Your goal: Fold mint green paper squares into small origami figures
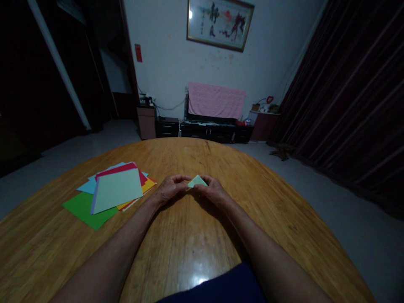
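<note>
- The pale green paper (197, 181) is near the middle of the worktop (186, 240), between the left grip (171, 187) and the right grip (214, 192).
- Both grips are closed on it, thumbs on the near side; whether it touches the wood is unclear.
- It shows a pointed, triangular outline and looks much smaller than the flat sheets, so some folding seems done. The fingers cover part of it, so the number of creases cannot be told.
- The work looks partway: the paper is in hand, not set down. How many folds are left cannot be judged from here.
- The sheets on the left lie flat and appear unfolded.
- Count: two grips, one folded paper, one worktop, one loose pile.
- In the pile: one pale green sheet (119, 191) on top, one bright green sheet (90, 211) at the near left, plus light blue (86, 187), lavender (95, 197), red (142, 176) and orange (149, 184) parts. Overlap hides the full total.
</note>
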The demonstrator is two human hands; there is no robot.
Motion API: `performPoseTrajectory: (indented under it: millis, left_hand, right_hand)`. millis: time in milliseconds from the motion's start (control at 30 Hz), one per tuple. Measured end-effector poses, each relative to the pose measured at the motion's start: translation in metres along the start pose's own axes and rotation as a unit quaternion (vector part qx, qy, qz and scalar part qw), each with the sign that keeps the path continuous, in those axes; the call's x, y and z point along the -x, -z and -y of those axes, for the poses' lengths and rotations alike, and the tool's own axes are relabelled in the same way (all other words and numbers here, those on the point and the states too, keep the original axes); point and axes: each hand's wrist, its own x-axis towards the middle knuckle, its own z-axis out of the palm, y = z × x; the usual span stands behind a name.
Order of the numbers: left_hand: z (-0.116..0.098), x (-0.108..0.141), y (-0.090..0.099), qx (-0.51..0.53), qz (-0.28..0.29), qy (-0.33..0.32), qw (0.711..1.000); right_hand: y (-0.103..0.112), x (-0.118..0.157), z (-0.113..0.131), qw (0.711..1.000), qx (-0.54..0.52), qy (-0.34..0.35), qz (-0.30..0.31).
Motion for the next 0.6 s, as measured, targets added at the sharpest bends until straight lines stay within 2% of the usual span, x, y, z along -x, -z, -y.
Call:
performPoseTrajectory:
  millis: [100, 233, 400, 500, 600]
  left_hand:
    - [-0.001, 0.001, 0.001, -0.006, 0.013, 0.029, 0.999]
    - [0.000, 0.001, 0.003, -0.008, 0.045, 0.034, 0.998]
    - [0.000, -0.002, 0.010, -0.002, 0.028, 0.021, 0.999]
    - [-0.001, -0.005, 0.018, -0.003, 0.016, 0.007, 1.000]
    - [-0.001, -0.007, 0.024, 0.006, 0.020, 0.006, 1.000]
  right_hand:
    - [-0.003, 0.002, -0.002, 1.000, -0.029, -0.003, 0.008]
    - [-0.007, 0.007, -0.002, 0.994, -0.092, -0.008, 0.052]
    - [0.001, 0.005, -0.003, 0.990, -0.109, -0.030, 0.084]
    - [0.009, -0.002, -0.008, 0.988, -0.118, 0.005, 0.100]
    - [0.012, -0.008, -0.014, 0.990, -0.110, 0.037, 0.076]
